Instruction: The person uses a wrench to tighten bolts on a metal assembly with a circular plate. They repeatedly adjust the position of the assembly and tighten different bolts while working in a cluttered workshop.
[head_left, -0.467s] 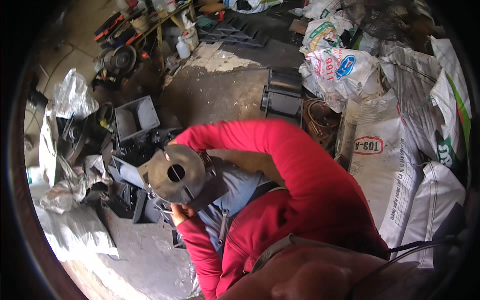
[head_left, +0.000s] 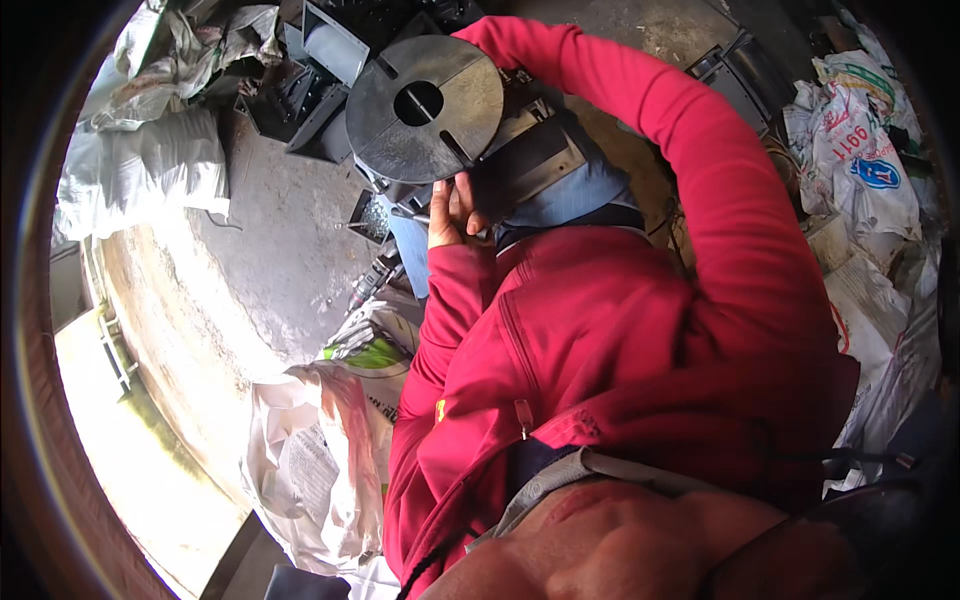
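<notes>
Grey disc [head_left: 462, 98] near tray [head_left: 356, 214] of bits [head_left: 376, 217]

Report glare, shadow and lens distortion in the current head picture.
Head view: glare bleaches the ground at lower left; the dark metal parts at upper left lose detail in shadow; the fisheye bends edges near its black rim; the round metal plate looks fairly sharp.

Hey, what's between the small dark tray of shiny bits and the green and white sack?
What looks like a power drill lies between the tray and the sack in the head view.
</notes>
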